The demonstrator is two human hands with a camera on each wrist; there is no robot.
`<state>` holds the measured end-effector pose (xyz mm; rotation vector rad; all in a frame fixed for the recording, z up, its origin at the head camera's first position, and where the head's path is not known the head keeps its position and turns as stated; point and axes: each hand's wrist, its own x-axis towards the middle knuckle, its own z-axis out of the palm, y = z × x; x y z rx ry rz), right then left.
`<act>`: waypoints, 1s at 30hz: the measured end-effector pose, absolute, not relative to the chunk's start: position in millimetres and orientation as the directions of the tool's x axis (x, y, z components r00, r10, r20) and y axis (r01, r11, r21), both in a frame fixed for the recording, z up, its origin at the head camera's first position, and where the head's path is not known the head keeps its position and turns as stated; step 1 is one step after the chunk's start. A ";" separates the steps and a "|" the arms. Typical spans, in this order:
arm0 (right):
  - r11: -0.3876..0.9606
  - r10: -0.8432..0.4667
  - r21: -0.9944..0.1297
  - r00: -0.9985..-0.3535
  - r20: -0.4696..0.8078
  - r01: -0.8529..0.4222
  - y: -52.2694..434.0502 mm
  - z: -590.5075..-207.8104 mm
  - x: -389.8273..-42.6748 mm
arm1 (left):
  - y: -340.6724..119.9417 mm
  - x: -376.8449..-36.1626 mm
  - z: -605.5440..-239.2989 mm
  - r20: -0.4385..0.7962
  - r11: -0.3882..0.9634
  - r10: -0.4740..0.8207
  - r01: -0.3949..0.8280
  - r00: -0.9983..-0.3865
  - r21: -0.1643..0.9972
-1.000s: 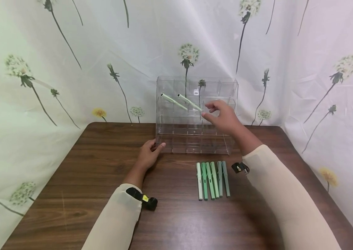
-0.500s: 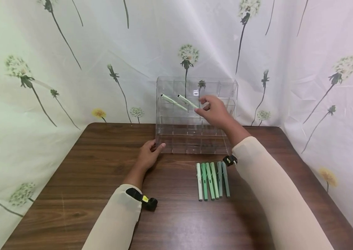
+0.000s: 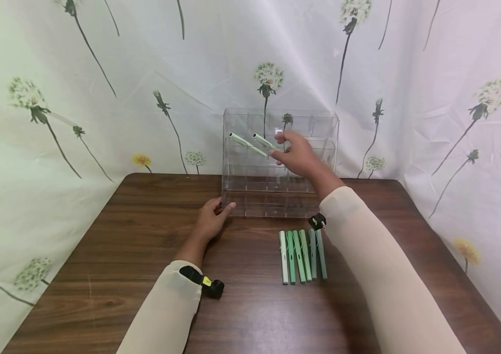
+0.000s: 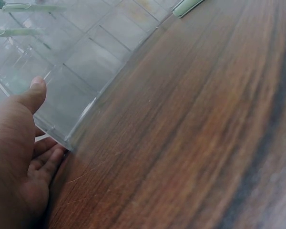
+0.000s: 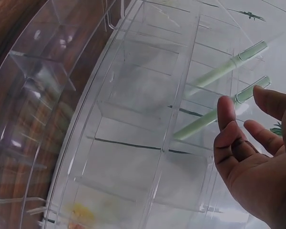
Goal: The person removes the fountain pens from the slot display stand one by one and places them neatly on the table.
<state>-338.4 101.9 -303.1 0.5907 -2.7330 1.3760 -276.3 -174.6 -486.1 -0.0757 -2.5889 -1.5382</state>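
Observation:
A clear plastic organizer [image 3: 256, 186] with stepped rows of compartments stands at the table's back. My left hand [image 3: 209, 220] holds its lower left corner, thumb at the front and fingers around the side, as the left wrist view shows. Two pale green pens lean side by side in an upper row: the left pen [image 3: 247, 144] and the second pen [image 3: 265, 141]. Over the second pen is my right hand [image 3: 295, 153]. In the right wrist view, its thumb and forefinger lie parted on either side of that pen's capped end [image 5: 248, 93], not closed round it.
Several capped pens [image 3: 298, 255], from white through greens to grey-green, lie in a row on the brown wooden table [image 3: 144, 275] in front of the organizer. Close behind the organizer hangs a curtain [image 3: 179, 64] printed with dandelions.
My right hand has moved left along the organizer, from beside the second pen's lower end to over its upper part. The left hand, the organizer and the pens have stayed in place.

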 end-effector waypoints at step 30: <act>0.573 -0.258 -0.760 -0.948 0.188 -0.307 81.6 -317.9 -354.7 | -175.1 -276.3 -486.2 0.133 0.455 -0.025 0.107 -0.991 0.884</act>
